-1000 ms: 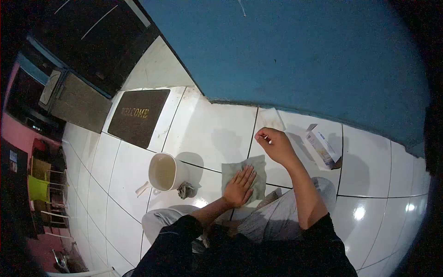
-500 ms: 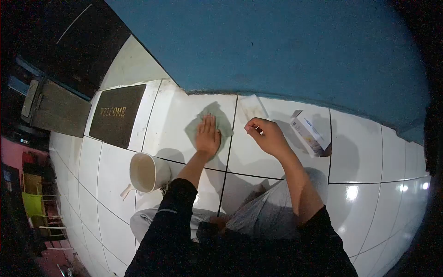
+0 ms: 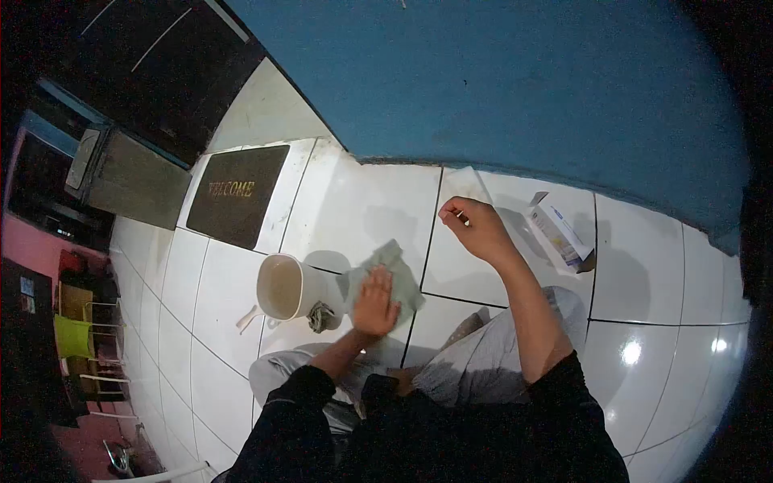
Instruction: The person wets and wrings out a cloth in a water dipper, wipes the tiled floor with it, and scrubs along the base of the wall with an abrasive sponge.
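Observation:
My left hand (image 3: 376,306) lies flat with fingers spread on a grey-green cloth (image 3: 409,290), pressing it against the white tiled floor. Raised above the tiles, my right hand (image 3: 477,231) has its fingers curled in a loose fist, and nothing shows in it. Just beyond that hand, a pale, thin white piece (image 3: 465,183) lies on the floor by the wall; its kind is unclear. A white bucket (image 3: 310,286) of cloudy water stands left of the cloth, with a crumpled dark rag (image 3: 322,317) beside it.
An opened white carton (image 3: 561,235) lies right of my right hand. The blue wall (image 3: 499,88) borders the floor ahead. A dark WELCOME mat (image 3: 238,211) is at the far left, with chairs (image 3: 74,336) beyond. My crossed legs (image 3: 475,362) are close below.
My left hand has slid the cloth back toward my body, away from the wall. My right hand stays curled in nearly the same place. The view has shifted slightly.

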Demonstrator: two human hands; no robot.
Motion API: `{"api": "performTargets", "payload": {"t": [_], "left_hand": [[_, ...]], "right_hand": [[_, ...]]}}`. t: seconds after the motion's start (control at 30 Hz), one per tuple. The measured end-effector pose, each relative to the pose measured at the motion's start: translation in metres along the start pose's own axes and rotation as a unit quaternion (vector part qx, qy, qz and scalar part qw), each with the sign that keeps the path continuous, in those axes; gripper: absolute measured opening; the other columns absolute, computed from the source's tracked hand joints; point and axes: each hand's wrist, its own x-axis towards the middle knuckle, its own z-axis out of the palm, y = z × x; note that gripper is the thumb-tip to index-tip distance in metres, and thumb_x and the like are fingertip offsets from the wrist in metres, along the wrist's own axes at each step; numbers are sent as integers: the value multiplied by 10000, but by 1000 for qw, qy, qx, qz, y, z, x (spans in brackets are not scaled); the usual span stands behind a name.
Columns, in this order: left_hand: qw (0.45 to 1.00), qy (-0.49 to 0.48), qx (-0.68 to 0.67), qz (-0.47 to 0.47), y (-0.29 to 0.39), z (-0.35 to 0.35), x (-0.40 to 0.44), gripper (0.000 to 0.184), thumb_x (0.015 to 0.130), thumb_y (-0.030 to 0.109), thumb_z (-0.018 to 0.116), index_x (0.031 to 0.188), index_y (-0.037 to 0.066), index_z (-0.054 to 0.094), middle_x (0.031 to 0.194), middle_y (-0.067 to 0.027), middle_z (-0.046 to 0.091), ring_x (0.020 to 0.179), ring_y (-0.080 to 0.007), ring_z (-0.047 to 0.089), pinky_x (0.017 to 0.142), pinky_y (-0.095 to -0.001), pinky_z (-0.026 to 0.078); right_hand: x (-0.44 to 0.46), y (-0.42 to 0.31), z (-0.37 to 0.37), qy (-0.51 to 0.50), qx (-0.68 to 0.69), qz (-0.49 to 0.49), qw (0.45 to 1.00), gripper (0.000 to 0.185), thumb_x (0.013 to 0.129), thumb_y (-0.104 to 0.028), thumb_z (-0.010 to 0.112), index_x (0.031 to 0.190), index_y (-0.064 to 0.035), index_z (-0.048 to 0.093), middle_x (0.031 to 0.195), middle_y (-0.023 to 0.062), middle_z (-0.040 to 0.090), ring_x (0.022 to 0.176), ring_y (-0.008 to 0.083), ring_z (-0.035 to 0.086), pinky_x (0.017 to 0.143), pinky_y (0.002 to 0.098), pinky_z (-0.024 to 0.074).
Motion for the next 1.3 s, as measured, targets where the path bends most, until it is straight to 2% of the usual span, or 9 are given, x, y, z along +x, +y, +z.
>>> {"api": "performTargets", "payload": {"t": [0.2,0.47,0.9,0.97,1.0,1.1,1.13,1.23,1.3], "left_hand": [[997,-54,2,59,86,13,19,610,862,336,352,1349,8,188,1416,-180,145,1317,-324,112,1051,-473,78],[999,24,39,13,67,20,80,556,871,259,326,1351,14,188,1418,-151,160,1320,-293,116,1060,-435,100],[999,11,-22,-45,85,31,-9,526,874,217,365,1329,-9,231,1401,-179,197,1302,-298,183,1053,-402,172],[990,-34,-133,-39,81,30,-21,506,882,213,370,1332,18,246,1406,-166,188,1299,-300,186,1048,-399,194],[975,60,-210,-43,81,23,-28,483,894,274,346,1271,-28,337,1308,-221,351,1210,-334,352,990,-387,298],[896,24,-409,-173,77,-36,-39,433,899,293,366,1223,10,418,1138,-227,509,1053,-336,501,884,-379,390],[876,89,-441,-172,78,-55,-42,395,918,310,374,1131,5,508,993,-200,590,931,-312,572,812,-364,431],[872,73,-449,-182,59,-94,-51,376,915,307,394,1083,4,539,957,-163,598,886,-255,577,782,-336,439],[872,144,-441,-160,52,-116,-58,338,904,284,431,1057,7,550,931,-131,598,851,-205,570,763,-308,441]], "right_hand": [[0,0,3,2,-14,-14,1000,171,812,-218,557,838,-52,592,780,84,621,627,209,571,598,321,456],[0,18,-4,-7,-4,12,1000,141,815,-172,549,862,-46,592,773,80,623,667,190,581,632,302,459],[-3,54,5,-47,8,35,998,115,800,-143,571,845,-39,593,747,71,628,703,162,611,658,287,475],[-4,67,3,-49,-28,37,998,103,798,-130,563,831,-36,590,741,71,627,697,165,612,650,289,475],[-6,66,0,-53,-30,25,998,103,798,-130,563,831,-36,590,741,71,627,697,165,612,650,289,475],[-18,58,-1,-63,-36,48,996,96,792,-124,567,831,-39,589,737,70,624,705,166,610,648,288,472],[-21,54,0,-73,-75,40,994,89,789,-118,569,831,-43,591,741,69,624,713,166,609,646,287,470],[-34,31,12,-76,-156,-27,984,104,779,-120,594,856,-53,584,741,54,612,670,163,581,635,279,462],[-45,1,32,-151,-70,-22,986,407,728,-182,683,1080,-90,502,933,77,562,722,175,518,685,303,459]]}}
